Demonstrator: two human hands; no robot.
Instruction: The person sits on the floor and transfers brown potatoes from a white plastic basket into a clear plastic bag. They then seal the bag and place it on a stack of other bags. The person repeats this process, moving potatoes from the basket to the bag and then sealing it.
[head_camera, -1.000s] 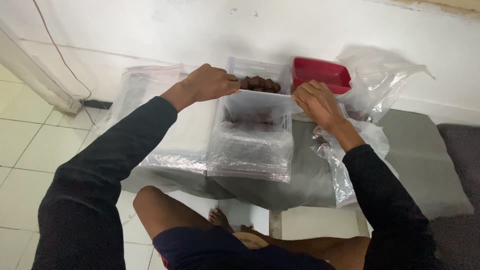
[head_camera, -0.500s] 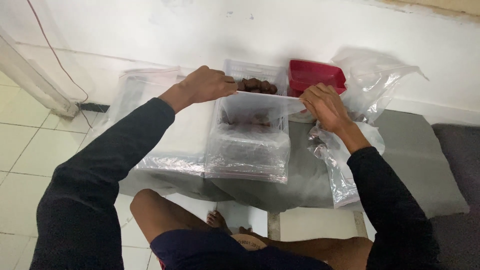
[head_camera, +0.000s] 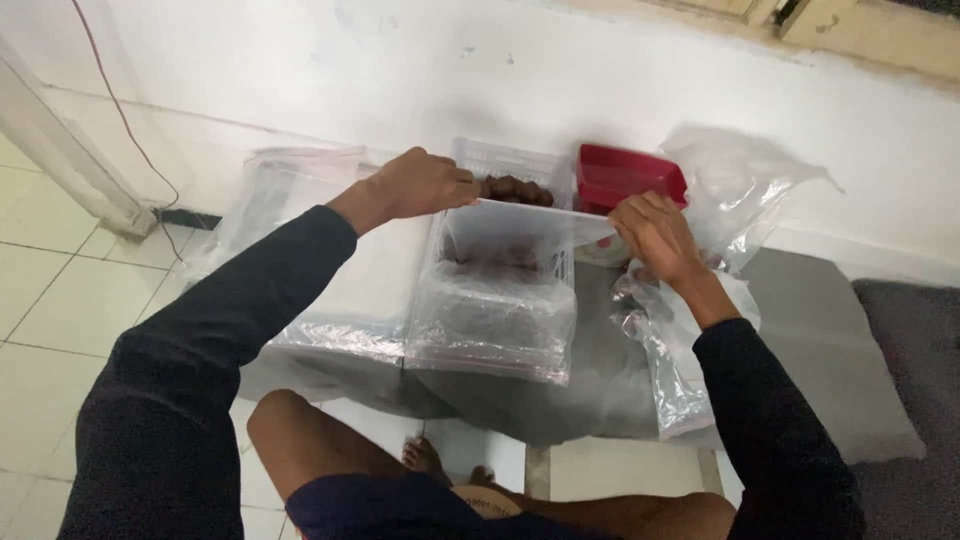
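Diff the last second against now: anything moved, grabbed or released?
Little changed. The right hand slid slightly down the top edge of the clear plastic bag; the left hand kept its grip on the other corner. The dark brown pieces in the clear basket and the red container stayed put.

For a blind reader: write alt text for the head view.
Two hands in dark sleeves hold a clear plastic bag by its top edge, the left hand at one corner and the right hand at the other. Behind it stand a clear tub of dark brown pieces and a red container, with more clear bags spread beside.
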